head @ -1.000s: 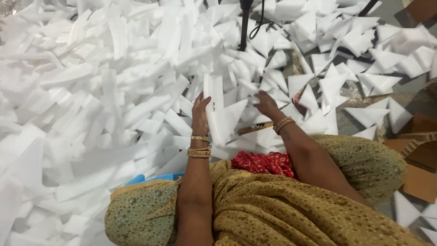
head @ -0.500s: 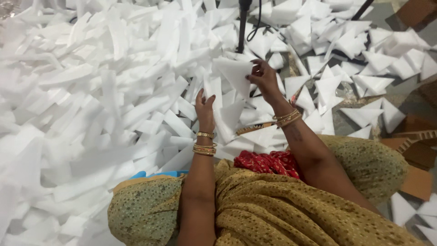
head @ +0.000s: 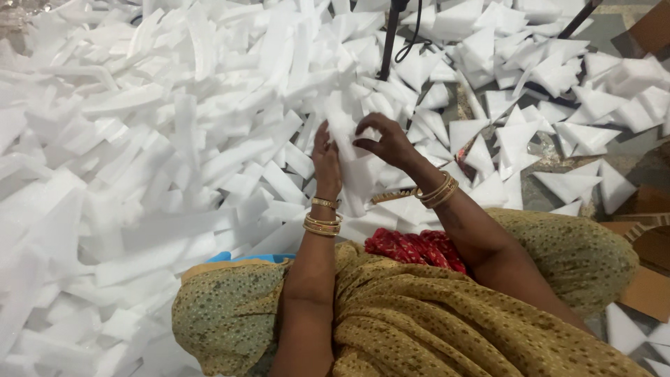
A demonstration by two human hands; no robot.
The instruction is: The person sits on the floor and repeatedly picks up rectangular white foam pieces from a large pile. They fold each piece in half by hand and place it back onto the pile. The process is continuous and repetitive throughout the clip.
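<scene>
surface: floor (head: 628,157) grey, bare only at right of frame; rest buried under white foam offcuts
room: foam strips (head: 139,174) heaped over left and centre, foam triangles (head: 558,139) scattered upper right, brown cardboard (head: 652,244) at right edge, black stand pole (head: 389,38) top centre
foam piece (head: 352,164): centre of frame, white, flat, longish, plain edges; lower end blends into pile
axis: long axis runs near vertical in frame, top tilted slightly left
left hand (head: 326,162): flat, fingers straight, pressed along left side of foam piece
right hand (head: 387,142): fingers curled narrow, pinching top of foam piece
wrists: gold bangles (head: 322,222) on both
lap: olive patterned cloth (head: 419,314), red cloth (head: 417,247)
</scene>
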